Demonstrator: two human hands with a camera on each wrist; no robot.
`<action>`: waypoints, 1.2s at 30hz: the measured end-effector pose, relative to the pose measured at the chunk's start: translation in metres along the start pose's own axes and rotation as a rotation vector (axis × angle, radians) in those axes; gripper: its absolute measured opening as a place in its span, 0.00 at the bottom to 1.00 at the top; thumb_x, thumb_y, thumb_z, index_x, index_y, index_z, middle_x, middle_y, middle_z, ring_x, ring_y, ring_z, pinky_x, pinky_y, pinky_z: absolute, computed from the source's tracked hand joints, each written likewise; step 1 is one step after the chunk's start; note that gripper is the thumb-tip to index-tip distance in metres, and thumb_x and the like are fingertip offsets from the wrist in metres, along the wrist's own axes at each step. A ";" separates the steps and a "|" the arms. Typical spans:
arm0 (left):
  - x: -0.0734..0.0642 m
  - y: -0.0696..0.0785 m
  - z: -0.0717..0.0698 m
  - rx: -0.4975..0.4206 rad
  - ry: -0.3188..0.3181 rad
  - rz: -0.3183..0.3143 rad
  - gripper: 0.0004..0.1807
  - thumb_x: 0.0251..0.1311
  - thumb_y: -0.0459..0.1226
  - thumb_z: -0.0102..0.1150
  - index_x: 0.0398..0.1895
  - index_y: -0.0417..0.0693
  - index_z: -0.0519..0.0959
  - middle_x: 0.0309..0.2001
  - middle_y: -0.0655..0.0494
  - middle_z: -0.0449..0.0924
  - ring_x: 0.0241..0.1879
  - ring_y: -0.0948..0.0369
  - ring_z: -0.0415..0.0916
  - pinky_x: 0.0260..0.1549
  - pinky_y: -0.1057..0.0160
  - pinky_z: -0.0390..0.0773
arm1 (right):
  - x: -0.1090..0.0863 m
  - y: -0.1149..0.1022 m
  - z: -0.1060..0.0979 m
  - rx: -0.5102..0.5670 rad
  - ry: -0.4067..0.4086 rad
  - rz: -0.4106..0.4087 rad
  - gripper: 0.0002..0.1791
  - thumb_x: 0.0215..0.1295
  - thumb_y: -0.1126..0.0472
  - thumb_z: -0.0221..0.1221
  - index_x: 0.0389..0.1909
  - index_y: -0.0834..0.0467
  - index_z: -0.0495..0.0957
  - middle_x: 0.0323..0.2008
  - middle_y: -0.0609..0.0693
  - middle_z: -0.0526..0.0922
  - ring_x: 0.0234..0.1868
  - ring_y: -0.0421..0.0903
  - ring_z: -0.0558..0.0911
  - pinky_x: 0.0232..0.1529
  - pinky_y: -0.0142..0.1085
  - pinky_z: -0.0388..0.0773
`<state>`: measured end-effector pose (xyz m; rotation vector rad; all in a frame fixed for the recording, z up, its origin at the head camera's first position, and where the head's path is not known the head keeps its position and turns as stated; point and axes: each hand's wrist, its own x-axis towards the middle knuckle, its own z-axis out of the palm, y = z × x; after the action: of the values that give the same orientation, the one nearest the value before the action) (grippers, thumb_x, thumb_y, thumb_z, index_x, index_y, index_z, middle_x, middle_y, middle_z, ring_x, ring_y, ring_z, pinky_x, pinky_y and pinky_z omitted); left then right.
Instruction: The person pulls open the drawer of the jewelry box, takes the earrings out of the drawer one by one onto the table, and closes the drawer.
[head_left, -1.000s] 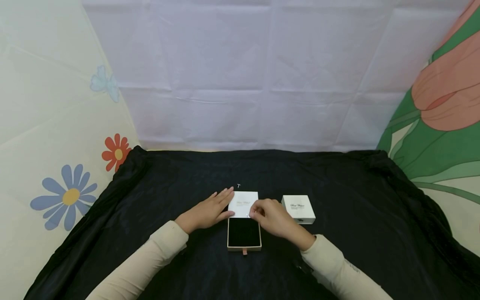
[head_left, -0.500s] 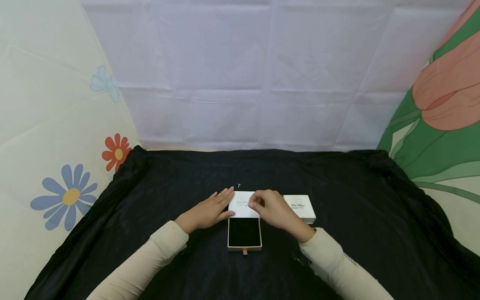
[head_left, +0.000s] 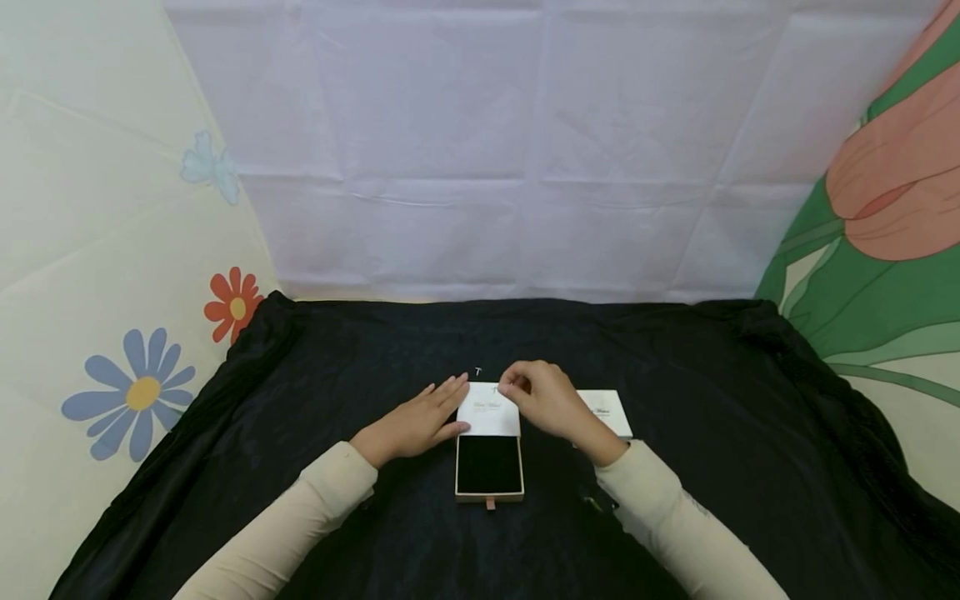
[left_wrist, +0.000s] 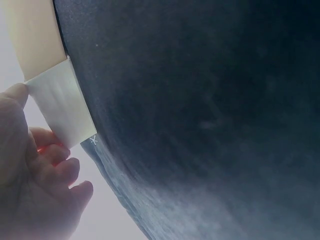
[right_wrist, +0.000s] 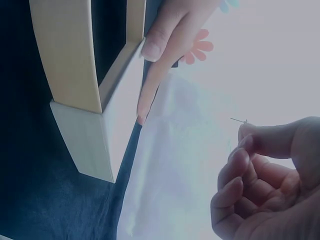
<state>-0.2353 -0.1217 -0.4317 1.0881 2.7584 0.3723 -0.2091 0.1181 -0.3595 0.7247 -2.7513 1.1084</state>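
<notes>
From the head view, I see the box [head_left: 487,423] with its drawer [head_left: 489,497] already out, nothing showing inside; a loose pin [head_left: 478,372] lies just beyond on the counter [head_left: 675,358]. Left wrist: the left hand [left_wrist: 42,167], relaxed, rests against the box. Right wrist: the right hand [right_wrist: 272,200] pinches a second pin [right_wrist: 238,120], seemingly yet to be placed.

Creased white backdrop [head_left: 495,150], flowered walls [head_left: 97,217], apparently cloth
</notes>
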 end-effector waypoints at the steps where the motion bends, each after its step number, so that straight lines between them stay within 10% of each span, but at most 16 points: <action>1: 0.000 0.000 0.000 -0.002 -0.001 0.000 0.39 0.72 0.56 0.38 0.76 0.44 0.48 0.77 0.51 0.42 0.75 0.54 0.42 0.70 0.46 0.49 | 0.001 0.000 -0.001 0.003 -0.001 0.011 0.05 0.65 0.62 0.61 0.32 0.59 0.83 0.23 0.46 0.80 0.22 0.37 0.73 0.24 0.32 0.71; 36: 0.001 0.001 0.000 0.006 -0.010 -0.012 0.39 0.72 0.57 0.37 0.76 0.45 0.47 0.77 0.51 0.41 0.75 0.55 0.41 0.70 0.46 0.48 | 0.065 0.033 0.006 -0.084 -0.006 0.226 0.08 0.65 0.60 0.60 0.34 0.60 0.84 0.29 0.51 0.83 0.29 0.45 0.79 0.33 0.39 0.76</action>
<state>-0.2355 -0.1205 -0.4310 1.0721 2.7581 0.3567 -0.2813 0.1094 -0.3686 0.4154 -2.9212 1.0196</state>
